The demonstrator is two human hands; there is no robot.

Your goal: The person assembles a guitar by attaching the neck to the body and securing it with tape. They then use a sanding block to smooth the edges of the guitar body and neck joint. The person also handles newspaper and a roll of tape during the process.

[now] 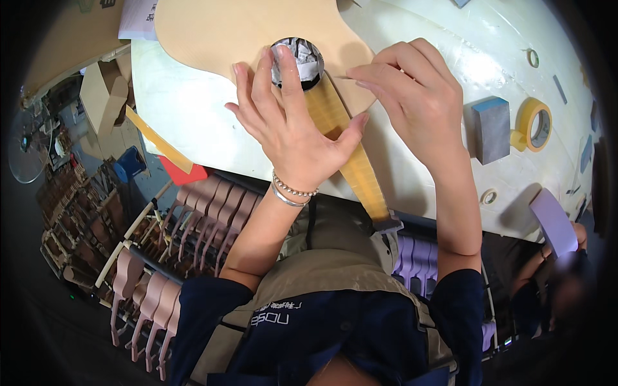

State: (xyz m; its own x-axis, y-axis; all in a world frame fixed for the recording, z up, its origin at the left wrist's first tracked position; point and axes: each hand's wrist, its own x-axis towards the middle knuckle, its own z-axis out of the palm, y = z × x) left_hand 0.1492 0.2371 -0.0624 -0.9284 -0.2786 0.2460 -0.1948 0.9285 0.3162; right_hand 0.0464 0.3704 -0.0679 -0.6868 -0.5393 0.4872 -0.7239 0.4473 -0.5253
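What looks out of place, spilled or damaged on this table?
I see nothing spilled or damaged. One yellow strip lies askew at the near left corner of the table, jutting past the edge. Crumpled material showing inside the guitar body looks unusual too, but may be deliberate.

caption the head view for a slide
Left hand spread over a guitar body and yellow-covered neck, right hand pinched beside it.
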